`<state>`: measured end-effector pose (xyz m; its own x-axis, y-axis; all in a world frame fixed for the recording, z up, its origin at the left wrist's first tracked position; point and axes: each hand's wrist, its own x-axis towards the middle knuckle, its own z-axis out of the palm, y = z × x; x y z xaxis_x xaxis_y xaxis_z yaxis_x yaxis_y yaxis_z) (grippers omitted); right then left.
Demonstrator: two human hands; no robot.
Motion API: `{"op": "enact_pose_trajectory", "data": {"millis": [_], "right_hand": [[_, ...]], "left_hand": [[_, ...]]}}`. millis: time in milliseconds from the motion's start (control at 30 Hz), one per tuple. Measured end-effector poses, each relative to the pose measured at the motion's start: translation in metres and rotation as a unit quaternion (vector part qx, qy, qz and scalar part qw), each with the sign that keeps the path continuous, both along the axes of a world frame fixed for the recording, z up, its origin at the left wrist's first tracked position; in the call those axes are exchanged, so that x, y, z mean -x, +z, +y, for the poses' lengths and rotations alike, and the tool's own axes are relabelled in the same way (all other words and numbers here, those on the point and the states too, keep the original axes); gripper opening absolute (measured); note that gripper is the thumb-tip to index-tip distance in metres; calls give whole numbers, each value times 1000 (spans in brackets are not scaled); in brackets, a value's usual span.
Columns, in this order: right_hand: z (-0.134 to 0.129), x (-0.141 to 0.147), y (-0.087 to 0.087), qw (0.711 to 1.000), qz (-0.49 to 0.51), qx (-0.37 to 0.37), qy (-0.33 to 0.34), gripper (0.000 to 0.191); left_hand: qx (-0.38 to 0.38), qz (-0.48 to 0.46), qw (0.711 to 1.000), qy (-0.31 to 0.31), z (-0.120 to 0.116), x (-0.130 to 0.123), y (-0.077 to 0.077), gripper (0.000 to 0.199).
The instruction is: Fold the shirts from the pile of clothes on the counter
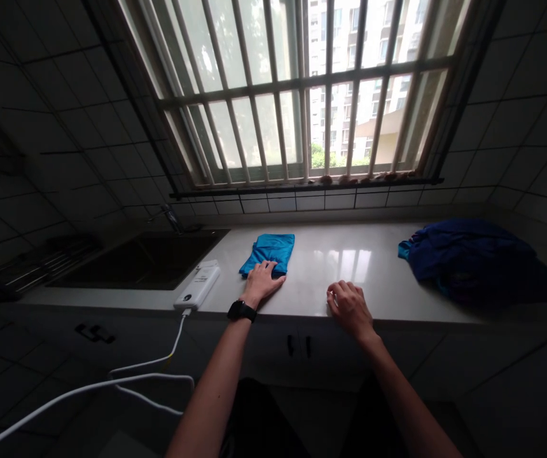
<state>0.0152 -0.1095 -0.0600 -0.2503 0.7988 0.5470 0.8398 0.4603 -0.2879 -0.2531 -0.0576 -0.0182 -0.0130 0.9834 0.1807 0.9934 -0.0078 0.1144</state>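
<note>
Head view: left hand palm-down, fingers on blue cloth

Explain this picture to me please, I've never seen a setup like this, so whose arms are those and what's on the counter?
There is no machine here: a person wears a camera on their head, looking forward and down at their own bare hands. The left hand, below a black watch, rests on a folded bright blue cloth. The right hand is loosely curled at the front of the pale counter; I can't see anything held in it. To the left are a dark sink and a white device with a cable; to the right lies a dark blue fabric heap.
</note>
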Motion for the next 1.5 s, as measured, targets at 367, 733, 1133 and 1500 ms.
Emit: {"op": "enact_pose_trajectory", "data": {"millis": [367,733,1133,1500], "right_hand": [[-1,1,3,1000,-1,8,1,14],[-1,2,5,1000,3,15,2,11],[3,6,9,999,-32,28,-26,9],[-2,2,11,999,6,51,-16,15]], "left_hand": [[23,7,999,46,19,-5,6,75],[22,77,996,44,29,-1,9,58],[1,8,995,-98,1,-48,-5,37],[-51,-66,992,-92,-34,-79,-22,30]]}}
